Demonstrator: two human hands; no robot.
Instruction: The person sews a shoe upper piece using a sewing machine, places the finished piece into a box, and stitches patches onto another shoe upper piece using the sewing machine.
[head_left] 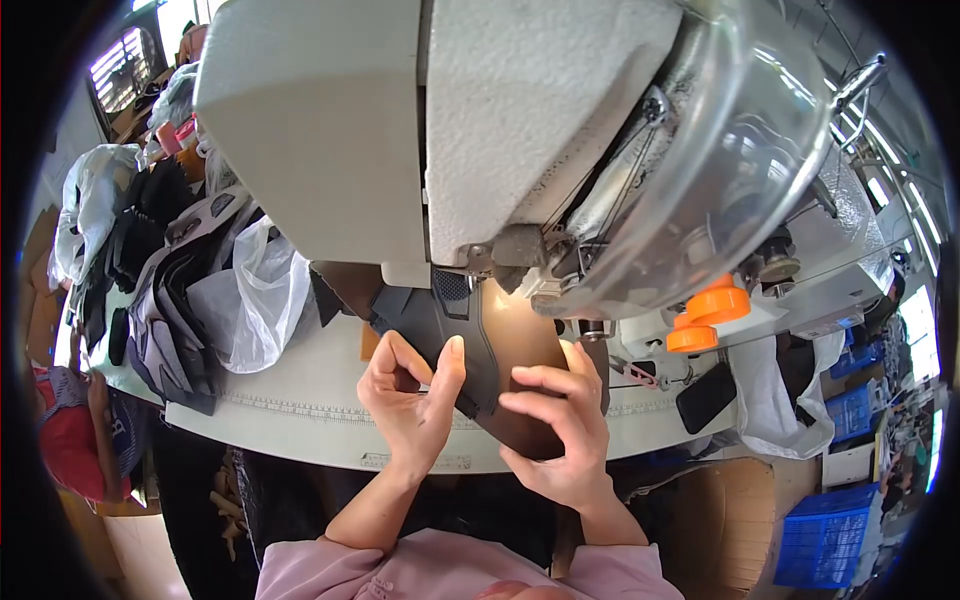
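Note:
My left hand (415,405) is raised at the front edge of the sewing machine table, its fingers curled in and its thumb pointing up. Whatever it may hold is too small or hidden to make out. Just behind it lies a dark grey shoe upper piece (462,330) with a mesh patch and a stitched line, partly under the sewing machine (320,130). My right hand (565,425) is on the other side, fingers bent and apart with nothing visible between them. Brown material (530,345) shows under the lamp light beyond it. The needle area is mostly hidden by the machine head.
Stacked dark shoe pieces (175,300) and a white plastic bag (265,295) lie on the left. Orange knobs (705,318), a black phone-like object (706,397) and another white bag (785,400) are on the right. Blue crates (825,535) stand beyond; a person in red (75,430) is at far left.

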